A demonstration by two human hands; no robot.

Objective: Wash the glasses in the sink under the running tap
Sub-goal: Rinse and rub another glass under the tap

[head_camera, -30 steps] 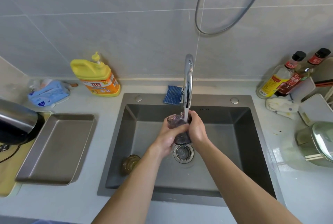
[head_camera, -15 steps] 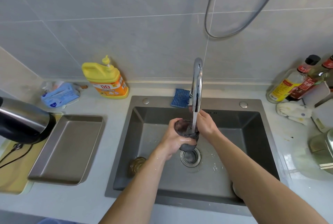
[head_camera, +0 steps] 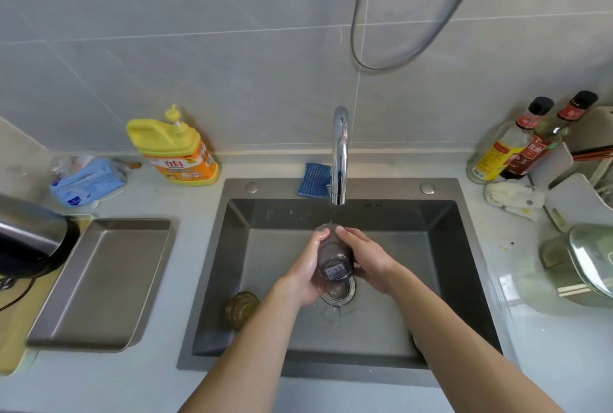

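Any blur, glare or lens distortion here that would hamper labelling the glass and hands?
Head view: even light, no hard shadows; the glass, held by the left hand and right hand, is sharp, its barcode sticker visible; the kettle at the left edge looks smeared; wide-angle bending bows the tile seams; bright glare streaks the tap.

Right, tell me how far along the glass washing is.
Done: no finished glass in view. In hand: both the left hand and right hand hold the dark glass under the tap, its mouth toward the stream. Left: the amber glass in the sink, untouched, likely next.
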